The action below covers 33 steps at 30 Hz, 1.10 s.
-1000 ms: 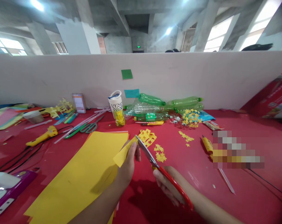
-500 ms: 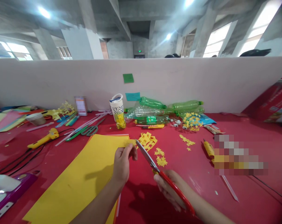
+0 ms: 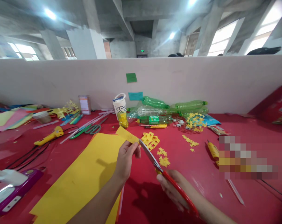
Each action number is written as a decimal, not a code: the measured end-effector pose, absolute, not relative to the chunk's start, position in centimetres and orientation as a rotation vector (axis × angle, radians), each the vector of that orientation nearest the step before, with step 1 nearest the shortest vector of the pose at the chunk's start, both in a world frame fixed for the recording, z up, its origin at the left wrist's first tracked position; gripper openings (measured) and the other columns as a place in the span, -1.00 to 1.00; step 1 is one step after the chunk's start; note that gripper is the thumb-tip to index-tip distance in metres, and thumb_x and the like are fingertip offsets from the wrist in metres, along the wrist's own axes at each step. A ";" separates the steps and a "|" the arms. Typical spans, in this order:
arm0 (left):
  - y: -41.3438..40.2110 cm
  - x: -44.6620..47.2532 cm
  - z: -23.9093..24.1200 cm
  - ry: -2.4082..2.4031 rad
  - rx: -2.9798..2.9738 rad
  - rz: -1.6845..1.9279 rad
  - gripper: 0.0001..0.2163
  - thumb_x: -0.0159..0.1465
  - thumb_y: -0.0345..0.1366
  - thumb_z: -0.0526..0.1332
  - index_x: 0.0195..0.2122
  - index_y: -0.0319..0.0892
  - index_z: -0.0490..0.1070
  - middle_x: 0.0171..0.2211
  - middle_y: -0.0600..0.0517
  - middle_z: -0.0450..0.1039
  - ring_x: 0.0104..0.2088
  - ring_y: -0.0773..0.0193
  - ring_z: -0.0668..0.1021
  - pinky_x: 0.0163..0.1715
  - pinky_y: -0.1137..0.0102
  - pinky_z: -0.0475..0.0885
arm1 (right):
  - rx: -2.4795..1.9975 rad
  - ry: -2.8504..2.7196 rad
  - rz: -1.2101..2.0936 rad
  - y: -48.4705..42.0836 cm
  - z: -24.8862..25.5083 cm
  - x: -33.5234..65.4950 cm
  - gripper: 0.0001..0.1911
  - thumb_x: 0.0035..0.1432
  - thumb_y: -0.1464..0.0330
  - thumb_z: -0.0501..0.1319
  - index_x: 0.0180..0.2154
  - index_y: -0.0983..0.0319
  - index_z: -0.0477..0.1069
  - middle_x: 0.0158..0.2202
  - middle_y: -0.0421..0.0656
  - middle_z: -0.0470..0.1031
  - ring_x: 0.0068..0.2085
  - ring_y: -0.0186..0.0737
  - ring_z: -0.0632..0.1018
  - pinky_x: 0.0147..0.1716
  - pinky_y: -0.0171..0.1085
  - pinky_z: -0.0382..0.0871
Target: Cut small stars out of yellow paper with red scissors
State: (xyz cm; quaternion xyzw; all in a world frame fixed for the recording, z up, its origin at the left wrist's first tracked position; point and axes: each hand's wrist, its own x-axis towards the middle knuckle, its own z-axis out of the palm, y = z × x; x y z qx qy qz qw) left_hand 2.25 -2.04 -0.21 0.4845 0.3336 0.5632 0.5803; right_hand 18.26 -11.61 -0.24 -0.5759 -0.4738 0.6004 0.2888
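Note:
Between the thumb and fingers of my left hand (image 3: 125, 158) is a small strip of yellow paper (image 3: 125, 134). My right hand (image 3: 175, 188) is closed around red-handled scissors (image 3: 152, 158), whose blade tips meet the strip's right end. Left of and under my left forearm lies a stack of yellow paper sheets (image 3: 77, 177). Just beyond the blades are yellow paper scraps with star-shaped holes (image 3: 150, 140). Small cut-out yellow stars (image 3: 163, 158) lie to the right of the scissors.
Green plastic bottles (image 3: 155, 102) lie along the partition beside a white patterned cup (image 3: 119, 107). Yellow glue guns (image 3: 49, 136) with cords, green-handled scissors (image 3: 94, 128) and a purple power strip (image 3: 17, 189) are on the left. More stars (image 3: 190, 140) lie right of centre.
The yellow strip has turned and now shows its broad face, pointing up and left from my left fingers. The view has shifted slightly left; both hands keep their grip.

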 end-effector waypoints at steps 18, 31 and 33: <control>-1.6 1.8 0.0 0.777 1.250 1.338 -0.84 0.21 -0.30 0.11 -0.50 -0.21 0.27 -0.66 0.14 0.28 -0.62 0.45 0.32 -0.55 0.50 0.21 | -1.524 -1.450 1.559 -11.8 0.1 18.8 -0.41 -0.03 -0.19 0.01 -0.56 0.23 0.16 -0.79 -0.39 0.11 -0.82 -0.54 0.16 -0.83 -0.50 -0.01; -1.4 1.6 -0.2 0.767 1.272 1.306 -0.83 0.22 -0.31 0.11 -0.51 -0.21 0.26 -0.66 0.15 0.29 -0.63 0.46 0.33 -0.55 0.50 0.22 | -1.542 -1.427 1.585 -11.7 -0.1 19.3 -0.43 0.00 -0.17 0.00 -0.52 0.22 0.18 -0.78 -0.40 0.14 -0.81 -0.54 0.15 -0.83 -0.51 0.03; -1.4 1.6 -0.1 0.774 1.291 1.300 -0.82 0.22 -0.31 0.10 -0.52 -0.20 0.25 -0.67 0.15 0.29 -0.63 0.45 0.33 -0.54 0.49 0.23 | -1.532 -1.430 1.592 -11.7 -0.2 19.3 -0.44 0.01 -0.17 0.00 -0.52 0.22 0.19 -0.80 -0.41 0.12 -0.82 -0.53 0.15 -0.83 -0.51 0.04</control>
